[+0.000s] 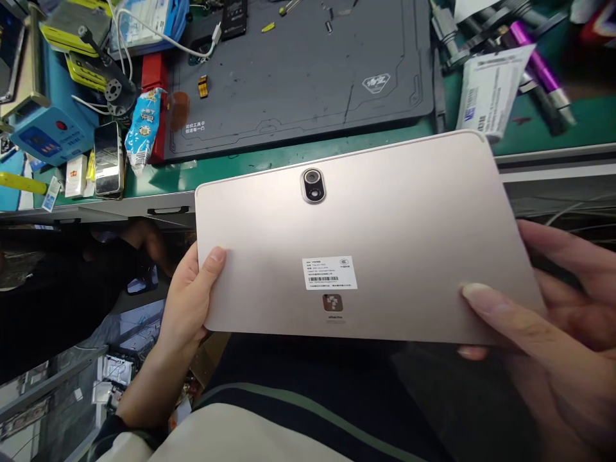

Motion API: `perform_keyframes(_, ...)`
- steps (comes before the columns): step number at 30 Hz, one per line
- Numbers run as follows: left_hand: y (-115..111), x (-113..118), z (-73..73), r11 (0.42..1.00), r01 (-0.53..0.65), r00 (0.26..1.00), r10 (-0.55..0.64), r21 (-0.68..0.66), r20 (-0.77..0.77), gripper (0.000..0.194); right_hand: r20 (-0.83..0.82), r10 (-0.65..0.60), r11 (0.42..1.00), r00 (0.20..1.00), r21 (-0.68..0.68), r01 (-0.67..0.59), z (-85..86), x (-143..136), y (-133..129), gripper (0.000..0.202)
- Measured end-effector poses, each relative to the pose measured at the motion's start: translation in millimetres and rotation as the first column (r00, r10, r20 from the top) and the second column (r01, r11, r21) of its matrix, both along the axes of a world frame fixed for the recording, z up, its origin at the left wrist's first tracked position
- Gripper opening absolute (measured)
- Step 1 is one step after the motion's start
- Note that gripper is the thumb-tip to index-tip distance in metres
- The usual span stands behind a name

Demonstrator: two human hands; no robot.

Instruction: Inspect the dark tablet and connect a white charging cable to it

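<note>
A champagne-coloured tablet [409,237] is held above my lap with its back facing me. Its camera module [313,186] sits near the upper edge, and a white printed label [330,273] is stuck lower down, over a small dark square logo. My left hand [190,289] grips the left edge, thumb on the back and fingers hidden behind. At the lower right corner my right hand [553,321] holds the tablet, thumb pressed on the back and other fingers behind or beside the edge. The screen side is out of sight.
Beyond the tablet lies a grey work mat [298,83] on a green bench. A blue device [58,122], a phone [108,159] and a blue packet [144,128] stand at left. Tools with a purple screwdriver-like rod [536,61] lie at right. Another person's arm [151,240] is at left.
</note>
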State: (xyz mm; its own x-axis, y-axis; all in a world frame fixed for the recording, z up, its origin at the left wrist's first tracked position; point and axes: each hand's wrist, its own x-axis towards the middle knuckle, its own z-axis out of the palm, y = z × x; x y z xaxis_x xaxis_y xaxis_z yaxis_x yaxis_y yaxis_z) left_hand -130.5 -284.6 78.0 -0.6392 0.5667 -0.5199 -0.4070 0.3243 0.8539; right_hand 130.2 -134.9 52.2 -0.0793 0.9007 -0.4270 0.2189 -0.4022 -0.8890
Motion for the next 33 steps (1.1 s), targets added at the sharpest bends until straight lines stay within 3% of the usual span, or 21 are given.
perform_keyframes(16,-2.9,8.4,3.5,1.000,0.029,1.000,-0.029,0.005,-0.006,0.038,0.045,-0.038,0.999,0.998,0.017,0.037,9.4,15.1,-18.9,0.083)
perform_keyframes(33,-3.9,17.6,13.8,0.998,0.057,0.997,-0.057,-0.005,-0.060,0.046,-0.031,-0.076,0.996,0.997,0.043,0.077,6.9,30.4,-25.2,0.091)
